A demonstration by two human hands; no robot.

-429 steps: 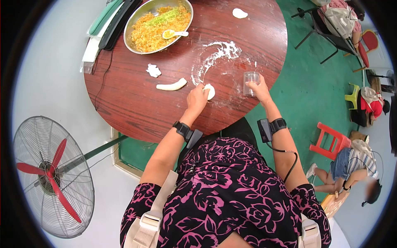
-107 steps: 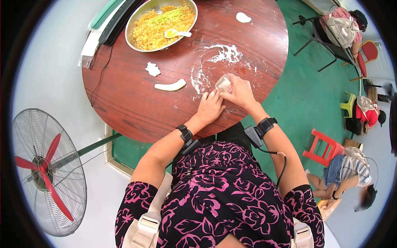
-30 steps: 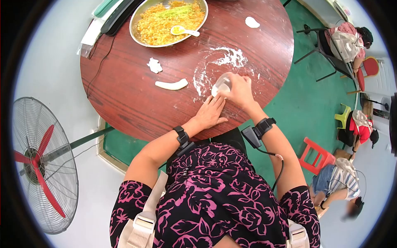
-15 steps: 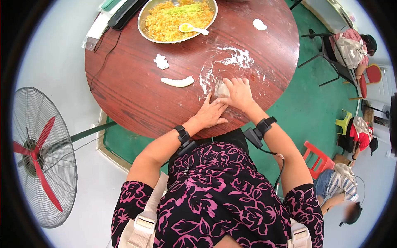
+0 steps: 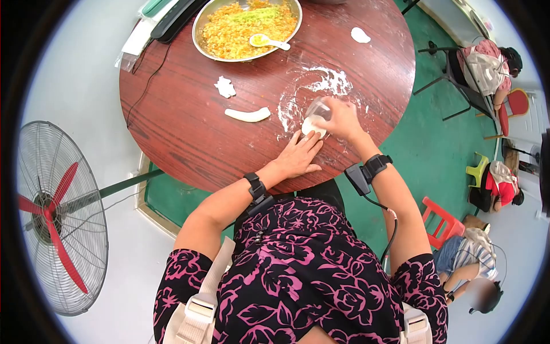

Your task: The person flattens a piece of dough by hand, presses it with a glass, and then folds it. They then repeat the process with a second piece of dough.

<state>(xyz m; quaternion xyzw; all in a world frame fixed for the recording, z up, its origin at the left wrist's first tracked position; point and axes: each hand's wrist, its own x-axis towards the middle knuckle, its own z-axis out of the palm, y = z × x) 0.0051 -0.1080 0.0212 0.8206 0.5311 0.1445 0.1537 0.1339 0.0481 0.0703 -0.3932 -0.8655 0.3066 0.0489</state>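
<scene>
My right hand [image 5: 342, 119] grips a clear cup [image 5: 316, 107], tilted over the far side of a small flattened piece of dough [image 5: 313, 126]. Stretched flat on the table, my left hand [image 5: 295, 156] touches the near edge of that dough with its fingertips. Left of them lies a dough strip [image 5: 247, 114], with a crumpled white lump [image 5: 225, 87] beyond it. Scattered white flour [image 5: 329, 82] marks the tabletop just past the cup.
On the round wooden table [image 5: 189, 126] stands a metal bowl [image 5: 200, 49] of yellow-orange filling with a white spoon [image 5: 277, 43]. A white dough round [image 5: 360, 35] lies far right. A large fan [image 5: 63, 218] stands left; several people sit at right.
My right hand has lifted and tilted the cup off the dough piece, which now shows beneath it. My left hand has shifted slightly right, fingertips still at the dough.
</scene>
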